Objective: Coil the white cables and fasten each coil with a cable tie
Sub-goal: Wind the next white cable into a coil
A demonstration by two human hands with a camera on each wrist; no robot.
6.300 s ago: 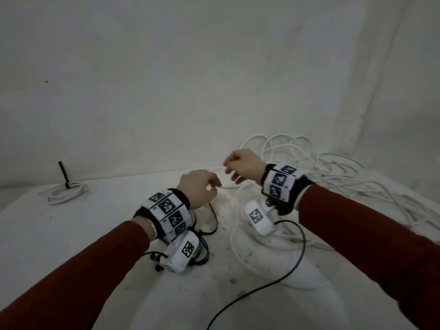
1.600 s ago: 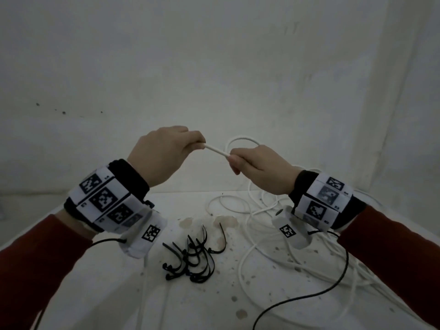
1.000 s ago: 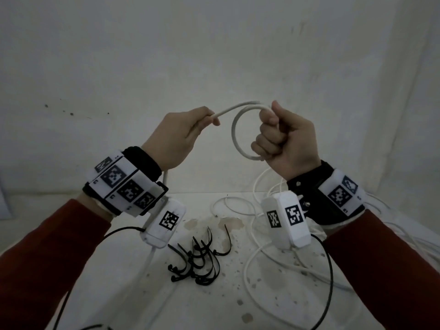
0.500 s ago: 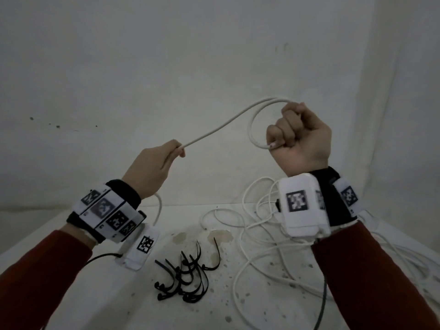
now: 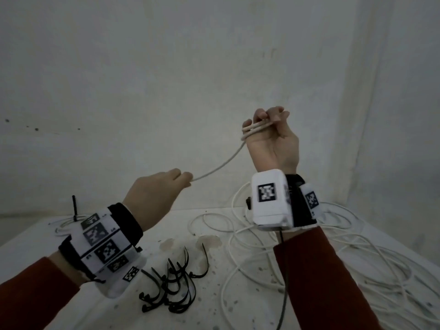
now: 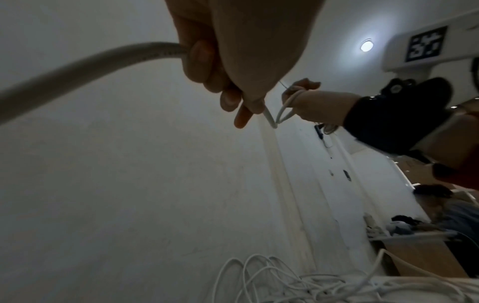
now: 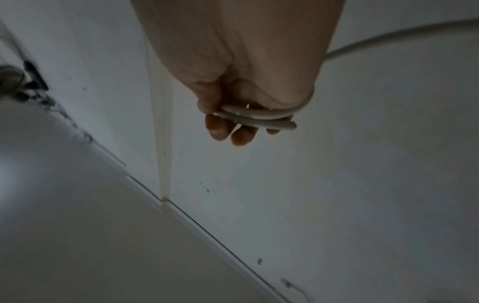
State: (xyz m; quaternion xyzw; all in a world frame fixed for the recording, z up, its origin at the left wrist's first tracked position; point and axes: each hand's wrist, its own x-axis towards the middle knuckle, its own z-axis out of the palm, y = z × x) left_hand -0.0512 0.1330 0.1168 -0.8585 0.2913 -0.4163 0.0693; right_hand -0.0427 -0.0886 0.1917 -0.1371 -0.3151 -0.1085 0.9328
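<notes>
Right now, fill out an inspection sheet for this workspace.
Surface: white table, stained and speckled.
Job's things: white cable looped around right hand's fingers; black cable ties piled on table; tied coil at far left.
Clutter: nothing seen.
Grippers: left hand pinches the cable; right hand raised, holds the loops.
Cables: loose white cable tangle on table at right; black sensor lead hangs from right wrist.
Surroundings: plain white wall.

no readable text, only coded markers
</notes>
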